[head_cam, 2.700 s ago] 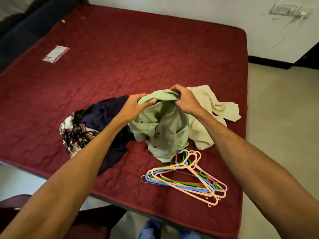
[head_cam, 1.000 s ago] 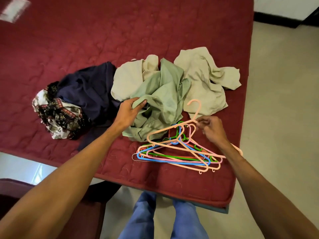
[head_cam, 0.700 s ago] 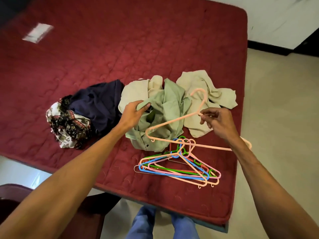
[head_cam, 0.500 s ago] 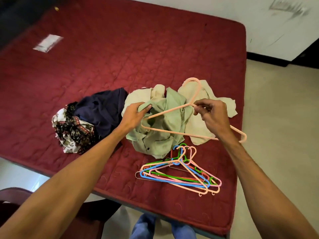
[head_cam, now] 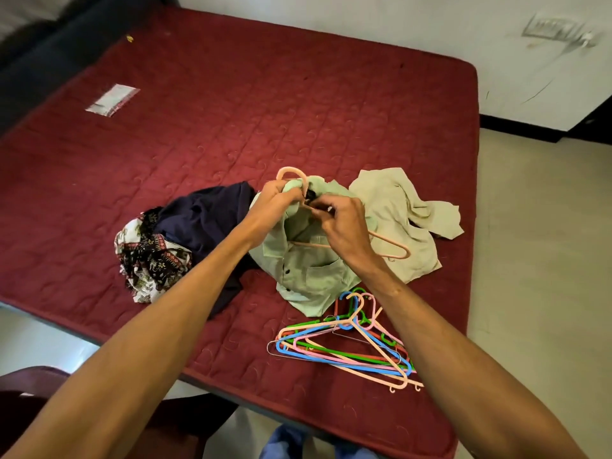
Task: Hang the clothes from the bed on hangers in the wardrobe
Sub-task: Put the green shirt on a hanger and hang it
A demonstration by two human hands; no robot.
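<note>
Single head-worn wide-angle view, looking forward and down across a bed (head_cam: pixel 231 111).
The camera stands above the bed's near edge, tilted steeply enough that the wearer's legs (head_cam: pixel 284 445) show at the bottom edge. Both forearms enter from the lower corners; the left hand (head_cam: pixel 275 200) and right hand (head_cam: pixel 344 226) meet at arm's reach just above centre, on a green shirt (head_cam: pixel 314 276) and a peach hanger (head_cam: pixel 290 168). Wall (head_cam: pixel 397 24) fills the top, floor (head_cam: pixel 536 276) the right side.

Bedroom corner, maroon bed, soft even light.
The quilted bed (head_cam: pixel 231 127) fills the middle. A scuffed white wall (head_cam: pixel 364 24) runs from 12 to 2 o'clock, with a switch plate (head_cam: pixel 551 28) at 1 and black skirting (head_cam: pixel 516 129) beneath. Pale floor (head_cam: pixel 536 260) lies at 3, a dark chair (head_cam: pixel 29 385) at 7.
</note>
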